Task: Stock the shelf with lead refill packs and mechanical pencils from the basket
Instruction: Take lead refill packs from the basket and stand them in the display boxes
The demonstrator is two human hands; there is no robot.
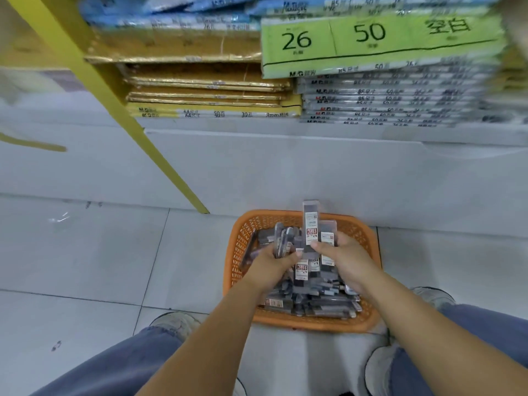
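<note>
Nearest the camera, two blue-jeaned knees [120, 364] and pale shoes [174, 324] frame the bare forearms, which reach forward into an orange basket [368, 241] on the tiled floor [85, 252]. The left hand [270, 265] is closed around a small bundle of dark packs [284, 238], the thumb pressed across their lower ends so they stand up out of the fist. Just right of it, almost touching, the right hand [347, 262] pinches one lead refill pack [311, 222] between thumb and fingers at its lower end; the pack stands upright, its clear top rising past the basket's far rim. A second labelled pack sits close behind it against the right hand, perhaps gripped too, though the fingers hide this. Below and around both hands the basket is heaped with more grey packs [311, 301], too blurred to sort refills from pencils. Beyond the grip, a white shelf base [285, 167] and a slanting yellow post [137, 124] rise, with stacked paper packs [211, 90] and a green label [371, 38] above.
</note>
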